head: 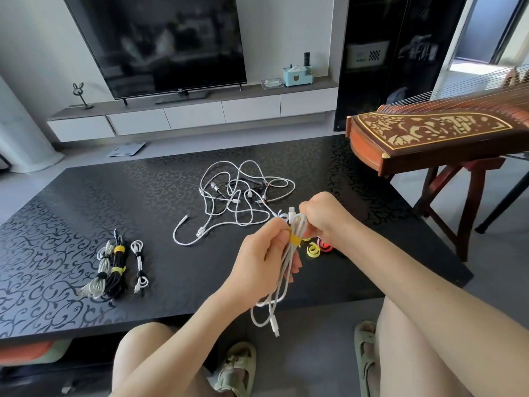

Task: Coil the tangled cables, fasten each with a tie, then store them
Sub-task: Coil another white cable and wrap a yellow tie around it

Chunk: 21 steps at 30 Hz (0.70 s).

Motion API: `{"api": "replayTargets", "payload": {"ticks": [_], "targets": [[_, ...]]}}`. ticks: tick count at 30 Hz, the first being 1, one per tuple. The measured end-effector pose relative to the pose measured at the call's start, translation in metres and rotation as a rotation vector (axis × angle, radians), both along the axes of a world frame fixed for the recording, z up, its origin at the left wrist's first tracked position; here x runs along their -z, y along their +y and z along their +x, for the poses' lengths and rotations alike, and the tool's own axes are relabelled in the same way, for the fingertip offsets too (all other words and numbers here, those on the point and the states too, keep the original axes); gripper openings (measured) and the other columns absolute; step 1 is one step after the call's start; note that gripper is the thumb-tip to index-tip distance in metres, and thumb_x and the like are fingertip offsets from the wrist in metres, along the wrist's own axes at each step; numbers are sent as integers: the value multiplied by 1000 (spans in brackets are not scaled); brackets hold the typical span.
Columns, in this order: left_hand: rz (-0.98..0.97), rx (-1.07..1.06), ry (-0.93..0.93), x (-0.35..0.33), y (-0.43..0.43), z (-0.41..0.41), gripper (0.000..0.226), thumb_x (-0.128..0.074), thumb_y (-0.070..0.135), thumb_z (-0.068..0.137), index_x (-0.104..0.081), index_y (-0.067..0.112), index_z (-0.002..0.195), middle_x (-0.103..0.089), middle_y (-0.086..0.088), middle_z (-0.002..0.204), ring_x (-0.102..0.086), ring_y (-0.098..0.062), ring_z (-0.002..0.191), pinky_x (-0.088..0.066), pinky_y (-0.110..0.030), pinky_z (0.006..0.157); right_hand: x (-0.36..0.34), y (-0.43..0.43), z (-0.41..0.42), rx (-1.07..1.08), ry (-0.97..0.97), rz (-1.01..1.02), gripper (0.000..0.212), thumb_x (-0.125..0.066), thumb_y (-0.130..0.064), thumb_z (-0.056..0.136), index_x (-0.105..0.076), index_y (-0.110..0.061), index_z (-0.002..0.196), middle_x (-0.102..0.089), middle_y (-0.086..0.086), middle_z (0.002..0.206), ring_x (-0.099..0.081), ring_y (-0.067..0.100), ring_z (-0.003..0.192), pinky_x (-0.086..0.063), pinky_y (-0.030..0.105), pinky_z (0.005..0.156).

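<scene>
Table (71, 219): dark, scroll pattern. Tangled cables (240, 193), white and black, lie loose at mid-table, beyond both hands. Three tied bundles (113, 270) sit at the left, well apart from the work.

Step in hand, as I read it, is tying the white cable coil (283, 279). It's held in the air over the near table edge. Its long axis runs from far to near, with the loops and plug hanging toward the knees.

Left hand (263, 262) grips the coil's middle, thumb at the yellow tie (294, 239). Right hand (323, 216) pinches the coil's top end, just above the tie. Can't tell if the tie is fully closed.

Spare ties (312, 250) lie on the table just beside the right wrist.

TV (160, 44) logo and cabinet card (367, 55): too small to read.
</scene>
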<state>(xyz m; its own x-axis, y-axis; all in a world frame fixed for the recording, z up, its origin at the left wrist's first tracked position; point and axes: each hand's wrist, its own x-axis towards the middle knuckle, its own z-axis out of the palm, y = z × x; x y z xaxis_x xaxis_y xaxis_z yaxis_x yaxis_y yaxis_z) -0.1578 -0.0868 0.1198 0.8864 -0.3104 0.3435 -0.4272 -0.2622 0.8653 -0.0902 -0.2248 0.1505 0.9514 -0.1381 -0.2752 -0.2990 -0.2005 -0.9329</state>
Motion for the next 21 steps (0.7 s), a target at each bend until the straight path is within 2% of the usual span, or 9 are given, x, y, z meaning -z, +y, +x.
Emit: {"api": "replayTargets", "payload": {"ticks": [2, 5, 9, 11, 16, 18, 19, 21], "targets": [[-123, -3, 108, 2, 0, -2, 30, -32, 12, 102, -50, 21, 79, -63, -7, 64, -60, -20, 53, -50, -27, 49, 8, 1, -3, -10, 55, 63, 28, -37, 6, 92, -40, -3, 65, -44, 1, 28, -41, 12, 22, -42, 21, 34], [-289, -52, 269, 2, 1, 0, 28, -34, 16, 103, -51, 11, 81, -65, -10, 65, -61, -20, 54, -48, -25, 49, 19, -2, -10, -33, 131, 131, 20, -37, 1, 96, -46, 2, 78, -54, 6, 35, -46, 13, 24, -44, 22, 35], [-362, -112, 415, 3, 10, 3, 39, -37, 15, 103, -62, 24, 75, -64, -10, 64, -59, -18, 53, -46, -23, 47, 29, -18, -19, -17, 183, 395, 21, -34, 6, 96, -56, 4, 99, -62, 13, 49, -57, 13, 36, -52, 24, 42], [-416, -73, 454, 3, 13, 1, 37, -42, 14, 101, -66, 25, 76, -62, -9, 63, -55, -19, 53, -44, -23, 48, 31, -23, -25, -28, 217, 589, 22, -36, 8, 96, -58, 9, 96, -63, 15, 54, -61, 16, 42, -56, 29, 47], [-536, -7, 452, 0, 17, 2, 9, -66, 27, 83, -71, 19, 85, -65, -10, 70, -61, -18, 61, -49, -24, 56, 34, -30, -33, -51, 236, 988, 21, -45, 4, 94, -62, 10, 84, -70, 25, 77, -72, 29, 68, -60, 41, 61], [-545, -30, 411, -1, 21, 3, 9, -71, 27, 79, -72, 21, 86, -68, -10, 72, -64, -18, 63, -51, -23, 56, 34, -32, -36, -141, 167, 1002, 24, -55, -7, 89, -71, 9, 79, -71, 26, 88, -73, 29, 81, -60, 38, 67], [-546, -50, 396, -1, 22, 4, 10, -71, 28, 77, -73, 21, 85, -69, -10, 73, -65, -18, 64, -51, -23, 57, 33, -32, -39, -201, 120, 932, 23, -60, -12, 85, -73, 6, 81, -71, 25, 91, -72, 28, 84, -59, 35, 69], [-540, -112, 361, -2, 24, 6, 11, -68, 28, 78, -74, 22, 85, -70, -10, 73, -67, -19, 64, -52, -23, 57, 31, -30, -45, -279, 14, 621, 24, -63, -18, 82, -71, 3, 91, -73, 20, 89, -72, 27, 82, -58, 30, 69]]}}
